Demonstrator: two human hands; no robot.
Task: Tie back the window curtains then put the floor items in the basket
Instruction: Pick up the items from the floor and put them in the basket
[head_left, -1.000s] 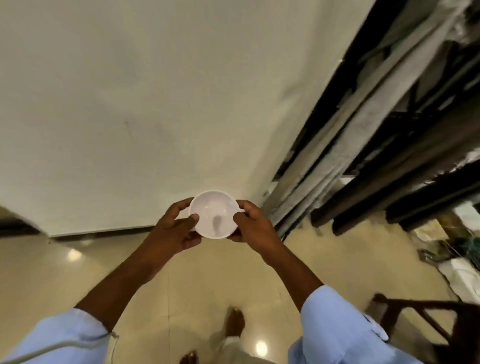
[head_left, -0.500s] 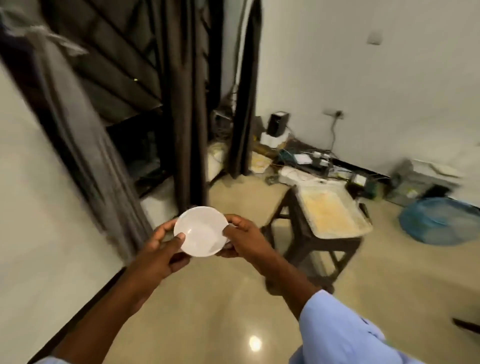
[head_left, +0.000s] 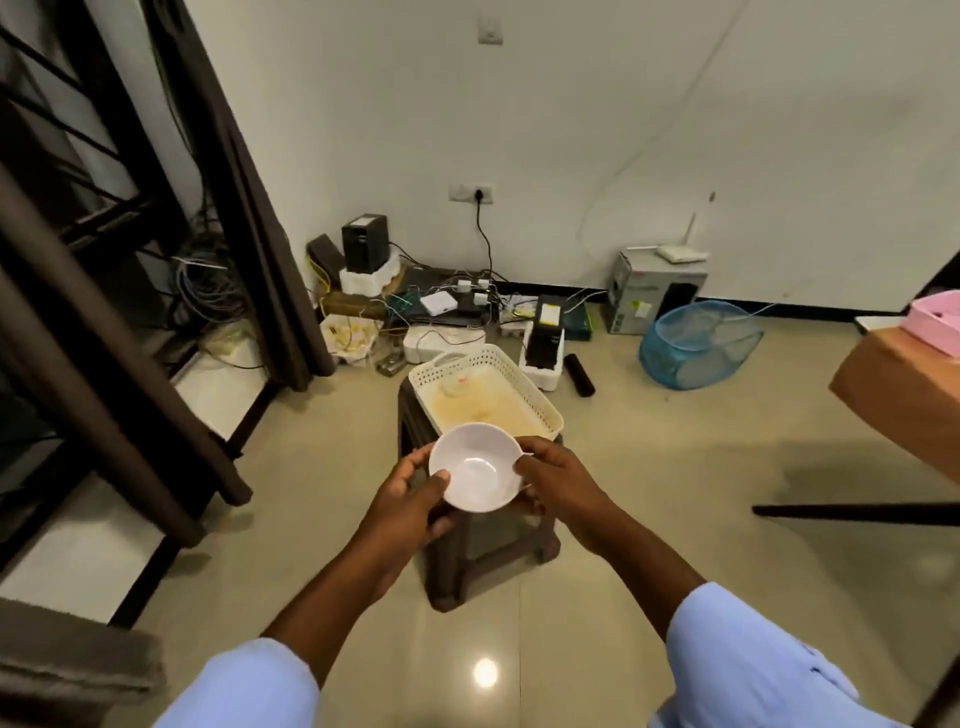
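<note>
A white bowl (head_left: 475, 470) is held in front of me by both hands. My left hand (head_left: 408, 501) grips its left rim with the thumb over the edge. My right hand (head_left: 558, 486) grips the right rim. Just beyond the bowl, a cream plastic basket (head_left: 540, 402) sits on a dark brown stool (head_left: 483, 556); a small pale item lies inside the basket. Dark brown curtains (head_left: 244, 197) hang beside the barred window on the left.
Cables, power strips, a black speaker (head_left: 365, 243) and boxes clutter the floor along the far wall. A blue mesh basket (head_left: 698, 345) lies on its side to the right. A brown table (head_left: 904, 395) with a pink tray (head_left: 935, 317) juts in at the right edge.
My view has swung from the wall and curtains round to the room. The stool and basket now lie straight ahead, just beyond the bowl, which both hands still hold.
</note>
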